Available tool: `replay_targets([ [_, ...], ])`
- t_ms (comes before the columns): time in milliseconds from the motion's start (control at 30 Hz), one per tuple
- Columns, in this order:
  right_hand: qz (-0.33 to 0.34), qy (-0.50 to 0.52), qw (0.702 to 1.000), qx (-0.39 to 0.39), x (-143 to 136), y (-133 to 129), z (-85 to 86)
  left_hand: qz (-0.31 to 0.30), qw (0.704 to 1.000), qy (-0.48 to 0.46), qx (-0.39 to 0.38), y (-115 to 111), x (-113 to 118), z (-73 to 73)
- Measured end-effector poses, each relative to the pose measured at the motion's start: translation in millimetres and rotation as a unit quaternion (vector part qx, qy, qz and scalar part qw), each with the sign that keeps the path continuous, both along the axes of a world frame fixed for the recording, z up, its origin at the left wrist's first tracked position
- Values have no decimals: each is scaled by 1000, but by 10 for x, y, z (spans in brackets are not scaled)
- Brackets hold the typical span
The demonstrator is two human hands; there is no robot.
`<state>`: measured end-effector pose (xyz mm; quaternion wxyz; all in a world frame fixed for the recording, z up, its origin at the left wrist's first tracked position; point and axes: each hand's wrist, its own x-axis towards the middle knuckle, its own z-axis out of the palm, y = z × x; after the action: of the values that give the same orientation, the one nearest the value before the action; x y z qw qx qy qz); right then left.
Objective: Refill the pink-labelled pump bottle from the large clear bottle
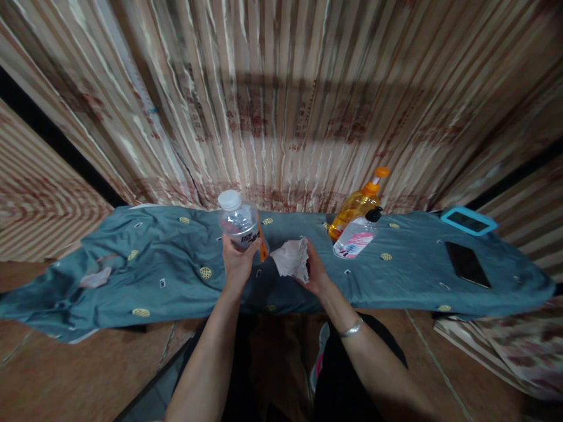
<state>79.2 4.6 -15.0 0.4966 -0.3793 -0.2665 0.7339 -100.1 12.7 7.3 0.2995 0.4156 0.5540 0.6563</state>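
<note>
- Plainly, gripped a clear bottle in the left hand, fingers wrapped round its lower body, white cap up, raised just above the near edge of the cloth (upright, probably so nothing spilled).
- Pinched a crumpled tissue in the right hand, fingers closed on its lower edge, just beside the bottle and level with its label, as if kept ready for wiping.
- Glimpsed a thin orange strip between bottle and tissue; could not tell what it was.
- Wore a silver bangle on the right wrist.
- Further back on the cloth, to the right: an orange pump bottle tilted, with a clear bottle bearing a pink label lying against it, both well apart from the hands.
- Far right: a dark phone lying flat, and a second device in a blue case near the corner (kept out of the way, seemingly).
- Left end of the cloth: a pale scrap, alone.
- Behind everything, a striped curtain.
</note>
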Motion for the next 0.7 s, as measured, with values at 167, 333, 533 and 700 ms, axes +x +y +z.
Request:
replay_targets([
  [167,-83,-42,995,20,43,162,66,1,998,55,-18,-13,-1,12],
  [333,-163,-107,978,73,6,363,-26,-7,995,97,-26,-20,42,16],
  [533,-209,-226,940,150,-42,591,-155,-24,989,147,-22,-30,-10,3],
  [700,-130,-356,891,249,-231,674,-247,8,988,155,-8,-39,-108,17],
])
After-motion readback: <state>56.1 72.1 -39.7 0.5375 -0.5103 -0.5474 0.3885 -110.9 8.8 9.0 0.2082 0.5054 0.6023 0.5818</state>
